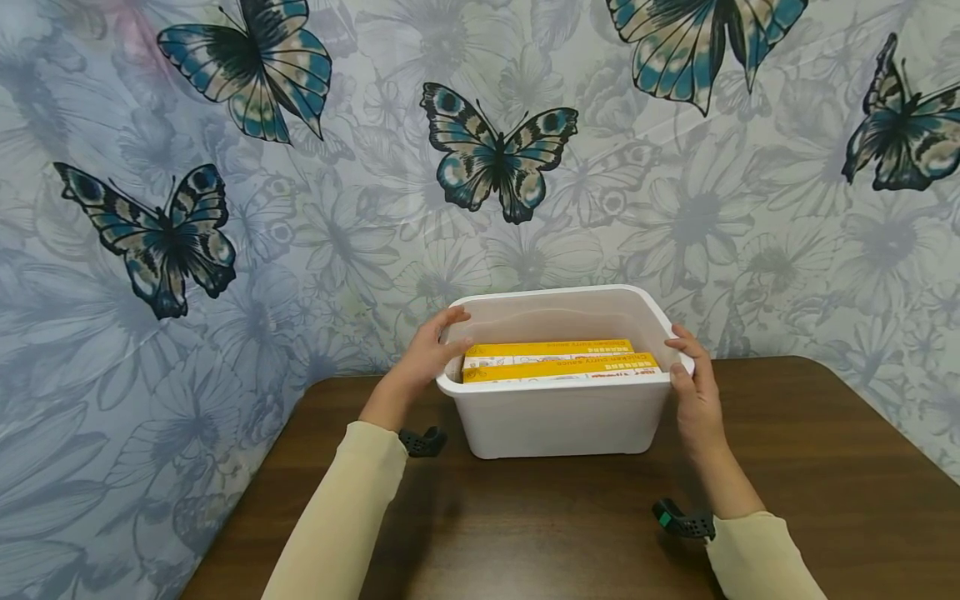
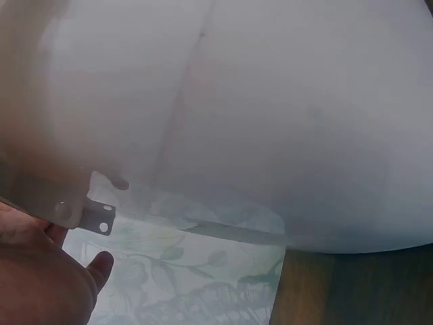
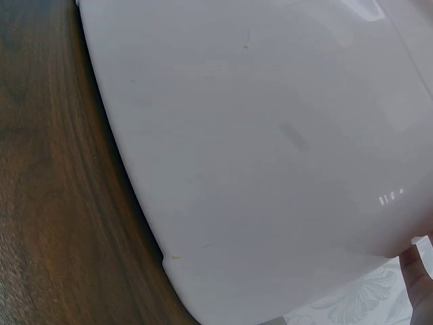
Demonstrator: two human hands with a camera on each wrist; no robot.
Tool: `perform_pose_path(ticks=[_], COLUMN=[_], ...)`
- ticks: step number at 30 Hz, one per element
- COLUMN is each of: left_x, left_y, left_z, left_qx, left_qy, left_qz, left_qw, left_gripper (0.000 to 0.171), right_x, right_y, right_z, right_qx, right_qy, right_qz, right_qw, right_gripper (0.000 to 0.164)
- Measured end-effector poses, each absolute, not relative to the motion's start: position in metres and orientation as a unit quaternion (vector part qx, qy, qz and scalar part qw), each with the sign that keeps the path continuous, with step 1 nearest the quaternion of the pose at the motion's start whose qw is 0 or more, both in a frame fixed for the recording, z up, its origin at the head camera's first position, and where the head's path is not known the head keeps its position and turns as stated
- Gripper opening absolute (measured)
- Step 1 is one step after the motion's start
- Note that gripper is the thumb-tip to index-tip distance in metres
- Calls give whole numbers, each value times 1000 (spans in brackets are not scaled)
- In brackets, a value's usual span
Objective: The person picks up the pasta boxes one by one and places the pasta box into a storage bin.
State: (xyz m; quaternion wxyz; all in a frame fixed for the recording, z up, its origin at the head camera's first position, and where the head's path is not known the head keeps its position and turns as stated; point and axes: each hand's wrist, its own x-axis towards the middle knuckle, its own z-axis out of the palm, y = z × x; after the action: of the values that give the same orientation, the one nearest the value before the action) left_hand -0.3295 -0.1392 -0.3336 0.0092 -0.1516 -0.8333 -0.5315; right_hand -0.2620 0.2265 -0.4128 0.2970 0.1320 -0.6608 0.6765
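A white plastic tub (image 1: 558, 421) stands on the brown wooden table near its back edge. Inside it, two yellow-and-white boxes (image 1: 558, 367) printed with "Chicken curry sauce" lie side by side, their lower parts hidden by the front wall. My left hand (image 1: 430, 348) grips the tub's left rim, thumb over the top. On the opposite end, my right hand (image 1: 697, 392) holds the right rim with its fingers curled over the edge. Both wrist views are mostly filled by the tub's white outer wall (image 2: 270, 122), with fingers (image 3: 416, 274) at its rim in the right wrist view.
The wooden table (image 1: 540, 533) spreads in front of the tub and to both sides. Right behind it rises a wall covering (image 1: 337, 233) with flowers and butterflies. Dark straps (image 1: 423, 442) sit on both wrists below cream sleeves.
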Motion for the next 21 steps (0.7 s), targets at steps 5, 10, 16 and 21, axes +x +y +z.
perform_pose_path(ticks=[5, 10, 16, 21], left_x=[-328, -324, -311, -297], left_y=[-140, -142, -137, -134], left_z=[-337, -347, -355, -363], left_qx=[-149, -138, -119, -123], left_qy=[-833, -799, -793, -796], left_qz=[-534, -586, -596, -588], left_qw=[12, 12, 45, 76], left_gripper=[63, 59, 53, 49], right_x=[-262, -262, -261, -259], right_y=[227, 227, 229, 230], right_z=[-413, -413, -414, -413], right_qx=[130, 125, 121, 125], right_qy=[-664, -670, -675, -674], right_qz=[673, 671, 667, 669], right_qw=[298, 292, 292, 288], right_gripper=[37, 37, 37, 37])
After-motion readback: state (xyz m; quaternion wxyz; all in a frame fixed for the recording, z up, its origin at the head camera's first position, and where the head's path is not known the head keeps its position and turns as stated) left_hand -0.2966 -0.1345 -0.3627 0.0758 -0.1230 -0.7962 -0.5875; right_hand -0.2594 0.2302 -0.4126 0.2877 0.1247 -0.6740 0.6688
